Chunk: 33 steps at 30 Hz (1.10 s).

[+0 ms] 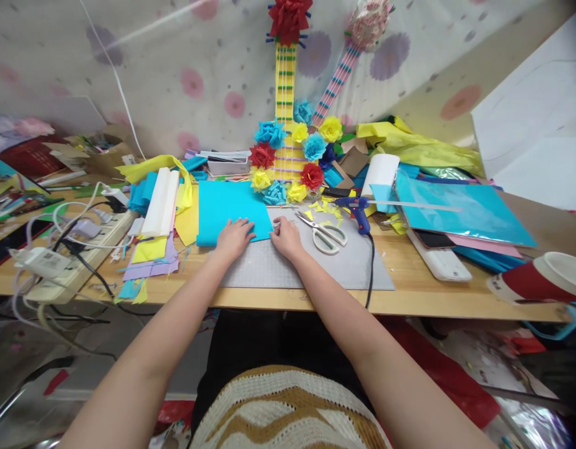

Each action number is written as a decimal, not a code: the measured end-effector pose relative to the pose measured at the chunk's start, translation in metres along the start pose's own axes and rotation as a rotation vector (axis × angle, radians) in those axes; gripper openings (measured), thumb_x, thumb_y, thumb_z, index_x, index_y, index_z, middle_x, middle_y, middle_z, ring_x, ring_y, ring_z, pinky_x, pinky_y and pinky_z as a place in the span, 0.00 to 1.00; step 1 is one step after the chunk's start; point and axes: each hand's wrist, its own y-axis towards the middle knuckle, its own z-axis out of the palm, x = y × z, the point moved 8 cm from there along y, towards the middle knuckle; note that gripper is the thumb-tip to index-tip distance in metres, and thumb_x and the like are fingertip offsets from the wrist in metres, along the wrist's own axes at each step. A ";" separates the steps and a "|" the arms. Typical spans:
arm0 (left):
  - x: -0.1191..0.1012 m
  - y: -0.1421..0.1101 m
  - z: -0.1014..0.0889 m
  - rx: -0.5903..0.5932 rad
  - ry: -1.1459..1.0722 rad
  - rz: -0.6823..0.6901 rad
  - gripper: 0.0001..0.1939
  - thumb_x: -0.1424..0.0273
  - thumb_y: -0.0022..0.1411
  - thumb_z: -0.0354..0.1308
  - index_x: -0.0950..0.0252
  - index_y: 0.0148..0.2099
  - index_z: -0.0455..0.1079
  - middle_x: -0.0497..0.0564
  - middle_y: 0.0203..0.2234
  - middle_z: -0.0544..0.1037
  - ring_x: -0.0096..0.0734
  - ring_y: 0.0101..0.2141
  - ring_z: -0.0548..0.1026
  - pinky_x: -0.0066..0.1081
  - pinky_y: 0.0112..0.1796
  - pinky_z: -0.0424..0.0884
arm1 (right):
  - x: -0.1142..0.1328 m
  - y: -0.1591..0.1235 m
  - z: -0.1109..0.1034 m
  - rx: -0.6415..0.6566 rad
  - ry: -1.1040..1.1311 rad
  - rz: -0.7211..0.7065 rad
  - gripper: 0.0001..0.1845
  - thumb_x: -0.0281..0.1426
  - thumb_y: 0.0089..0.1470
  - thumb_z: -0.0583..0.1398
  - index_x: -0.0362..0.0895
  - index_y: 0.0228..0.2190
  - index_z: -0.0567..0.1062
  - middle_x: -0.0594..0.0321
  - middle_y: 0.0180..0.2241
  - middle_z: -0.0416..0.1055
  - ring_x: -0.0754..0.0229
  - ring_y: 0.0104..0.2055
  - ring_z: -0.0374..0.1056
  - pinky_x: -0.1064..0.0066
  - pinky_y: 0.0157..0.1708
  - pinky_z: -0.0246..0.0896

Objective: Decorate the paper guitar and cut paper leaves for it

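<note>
A bright blue sheet of paper point(227, 209) lies on the left part of the grey cutting mat point(264, 271), its lower edge looking folded over. My left hand point(235, 238) rests flat on its lower part, fingers spread. At the right edge of the paper, my right hand point(286, 237) is curled, thumb and fingers pinched at the lower corner. Scissors with pale handles point(328, 237) lie partly open to the right of that hand. Beyond them is a blue glue gun point(358, 209), among yellow paper scraps point(328, 209).
Behind the mat stands a yellow paper guitar point(284, 93) with paper flowers. A power strip point(82, 252) with tangled cables sits at left. To the right are a packet of blue paper point(460, 209), a white box-like device point(440, 259) and a lidded cup point(535, 280) near the table edge.
</note>
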 end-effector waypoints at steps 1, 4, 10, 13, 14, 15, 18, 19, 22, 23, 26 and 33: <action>-0.004 -0.001 0.001 -0.005 -0.026 0.004 0.21 0.64 0.64 0.41 0.60 0.57 0.62 0.53 0.57 0.62 0.37 0.58 0.56 0.41 0.57 0.50 | 0.000 0.000 0.000 -0.005 -0.004 -0.005 0.17 0.25 0.46 0.54 0.43 0.41 0.65 0.58 0.30 0.70 0.52 0.42 0.60 0.61 0.43 0.52; -0.009 -0.005 0.003 -0.043 -0.072 -0.002 0.22 0.69 0.65 0.36 0.64 0.57 0.61 0.53 0.57 0.61 0.34 0.59 0.56 0.36 0.56 0.52 | 0.000 -0.001 -0.001 -0.015 -0.021 -0.013 0.16 0.26 0.46 0.55 0.43 0.41 0.65 0.58 0.30 0.70 0.52 0.42 0.60 0.61 0.43 0.52; -0.010 -0.010 0.001 -0.087 -0.080 0.000 0.24 0.65 0.65 0.37 0.68 0.57 0.61 0.55 0.57 0.61 0.36 0.59 0.55 0.36 0.57 0.51 | 0.000 -0.002 -0.001 -0.006 -0.031 -0.004 0.15 0.27 0.48 0.55 0.43 0.41 0.65 0.57 0.31 0.70 0.52 0.42 0.60 0.61 0.43 0.51; -0.011 -0.010 0.000 -0.096 -0.082 -0.009 0.24 0.64 0.65 0.38 0.68 0.57 0.61 0.54 0.57 0.62 0.35 0.59 0.55 0.35 0.57 0.51 | 0.000 -0.002 0.000 -0.004 -0.025 0.008 0.15 0.27 0.48 0.55 0.43 0.41 0.65 0.57 0.31 0.70 0.52 0.42 0.60 0.60 0.44 0.51; -0.010 -0.010 0.000 -0.098 -0.081 -0.012 0.24 0.64 0.64 0.38 0.67 0.57 0.61 0.54 0.57 0.62 0.35 0.59 0.56 0.35 0.57 0.51 | -0.001 -0.002 0.000 -0.007 -0.024 0.012 0.15 0.27 0.48 0.55 0.42 0.41 0.65 0.57 0.31 0.70 0.52 0.42 0.60 0.60 0.44 0.51; -0.010 -0.010 0.000 -0.101 -0.081 -0.013 0.23 0.64 0.64 0.39 0.67 0.57 0.62 0.54 0.57 0.62 0.35 0.59 0.56 0.35 0.57 0.51 | -0.001 -0.002 0.000 -0.010 -0.023 0.014 0.15 0.27 0.48 0.55 0.43 0.41 0.65 0.57 0.31 0.70 0.52 0.42 0.59 0.60 0.44 0.51; -0.010 -0.010 0.000 -0.116 -0.081 -0.007 0.23 0.63 0.64 0.39 0.67 0.56 0.62 0.54 0.57 0.62 0.35 0.58 0.57 0.35 0.57 0.52 | -0.002 -0.002 -0.001 -0.025 -0.034 0.009 0.14 0.27 0.47 0.56 0.43 0.40 0.66 0.57 0.33 0.70 0.52 0.43 0.59 0.61 0.44 0.51; -0.010 -0.010 0.000 -0.124 -0.081 -0.003 0.23 0.63 0.64 0.39 0.67 0.56 0.63 0.54 0.56 0.63 0.35 0.58 0.57 0.35 0.57 0.52 | -0.002 -0.002 -0.001 -0.028 -0.040 0.006 0.14 0.28 0.48 0.56 0.43 0.39 0.66 0.57 0.34 0.69 0.53 0.43 0.59 0.61 0.44 0.51; -0.010 -0.011 -0.001 -0.156 -0.077 -0.008 0.24 0.61 0.64 0.39 0.66 0.55 0.64 0.54 0.55 0.64 0.35 0.57 0.58 0.36 0.57 0.53 | -0.002 -0.003 -0.002 -0.035 -0.062 0.003 0.13 0.29 0.48 0.57 0.43 0.39 0.66 0.56 0.37 0.69 0.53 0.43 0.58 0.62 0.44 0.51; -0.009 -0.011 -0.002 -0.166 -0.074 -0.015 0.24 0.60 0.63 0.40 0.66 0.55 0.64 0.54 0.55 0.64 0.36 0.57 0.59 0.36 0.56 0.54 | -0.002 -0.003 -0.002 -0.037 -0.068 0.002 0.13 0.29 0.48 0.57 0.43 0.39 0.66 0.56 0.37 0.69 0.53 0.43 0.58 0.62 0.44 0.51; -0.009 -0.011 -0.003 -0.181 -0.068 -0.040 0.25 0.57 0.62 0.43 0.65 0.54 0.65 0.53 0.55 0.65 0.38 0.57 0.60 0.36 0.56 0.56 | -0.002 -0.002 -0.003 -0.041 -0.078 -0.008 0.13 0.29 0.48 0.56 0.43 0.38 0.67 0.57 0.37 0.69 0.53 0.43 0.57 0.62 0.44 0.51; -0.010 -0.010 -0.002 -0.174 -0.085 -0.063 0.24 0.57 0.60 0.47 0.65 0.53 0.66 0.54 0.54 0.66 0.39 0.56 0.60 0.38 0.56 0.55 | 0.002 -0.006 -0.003 -0.090 -0.123 -0.051 0.14 0.29 0.48 0.55 0.42 0.39 0.67 0.55 0.37 0.68 0.53 0.42 0.57 0.62 0.44 0.52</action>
